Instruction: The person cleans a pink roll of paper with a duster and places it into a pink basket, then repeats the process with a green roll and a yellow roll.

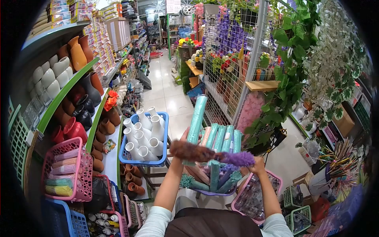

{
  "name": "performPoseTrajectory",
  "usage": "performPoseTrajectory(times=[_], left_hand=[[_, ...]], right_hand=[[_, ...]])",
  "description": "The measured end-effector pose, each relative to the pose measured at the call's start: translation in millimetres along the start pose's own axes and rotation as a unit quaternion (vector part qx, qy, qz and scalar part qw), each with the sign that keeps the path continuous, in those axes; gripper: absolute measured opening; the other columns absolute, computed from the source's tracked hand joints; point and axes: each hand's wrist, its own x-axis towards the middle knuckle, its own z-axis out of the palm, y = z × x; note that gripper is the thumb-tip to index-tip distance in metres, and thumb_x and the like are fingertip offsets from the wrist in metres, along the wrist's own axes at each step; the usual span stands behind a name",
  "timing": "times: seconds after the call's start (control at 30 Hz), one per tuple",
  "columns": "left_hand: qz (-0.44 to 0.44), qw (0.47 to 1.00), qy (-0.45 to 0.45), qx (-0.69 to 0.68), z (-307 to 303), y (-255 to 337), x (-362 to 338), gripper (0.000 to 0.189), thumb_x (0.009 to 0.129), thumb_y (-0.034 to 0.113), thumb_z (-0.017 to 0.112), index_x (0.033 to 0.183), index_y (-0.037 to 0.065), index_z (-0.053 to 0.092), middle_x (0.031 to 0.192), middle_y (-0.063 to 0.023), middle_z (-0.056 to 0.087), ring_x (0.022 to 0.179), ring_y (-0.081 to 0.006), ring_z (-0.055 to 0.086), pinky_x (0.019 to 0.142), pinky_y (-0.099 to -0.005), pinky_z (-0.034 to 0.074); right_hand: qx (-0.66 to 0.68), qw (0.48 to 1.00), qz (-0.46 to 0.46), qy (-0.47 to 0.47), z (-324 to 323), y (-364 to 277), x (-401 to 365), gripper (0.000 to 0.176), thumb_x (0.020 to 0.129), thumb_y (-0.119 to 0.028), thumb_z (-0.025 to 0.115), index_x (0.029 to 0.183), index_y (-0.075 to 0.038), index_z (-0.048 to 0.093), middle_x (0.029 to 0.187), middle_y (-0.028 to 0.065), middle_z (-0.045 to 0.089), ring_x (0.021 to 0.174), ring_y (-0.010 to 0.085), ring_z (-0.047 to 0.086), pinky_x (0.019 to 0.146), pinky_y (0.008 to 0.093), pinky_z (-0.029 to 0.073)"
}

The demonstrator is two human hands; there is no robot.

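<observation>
Clamps the right hand (pixel 258 165) on the purple end of a fuzzy, blurred brown-and-purple bundle (pixel 193 151), held crosswise at centre; closes the left hand (pixel 183 139), partly hidden behind the bundle, around a tilted, plastic-wrapped teal roll (pixel 197 118). Below, shows wrapped rolls (pixel 218 138) packed in a purple tub (pixel 221 194), beside a pink basket (pixel 247 217). Farther left, shows glossy white vases (pixel 156 130) in a blue basket (pixel 144 161); at upper left, printed boxes (pixel 81 15) with lettering too small to read.
</observation>
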Motion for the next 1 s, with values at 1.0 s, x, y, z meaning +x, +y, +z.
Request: performPoseTrajectory(times=[1.0], left_hand=[[0.023,0.942,0.154,0.298,22,-65,16,0.046,0.087,0.02,0.059,0.124,0.0,0.041,0.106,-0.0127,0.062,0.092,-0.0163,0.061,0.079,-0.03,0.051]], right_hand=[[0.083,0.927,0.252,-0.266,82,59,43,0.044,0.071,-0.034,0.067,0.093,0.003,0.061,0.089,0.0249,0.063,0.084,0.0368,0.062,0.075,0.0412,0.047]])
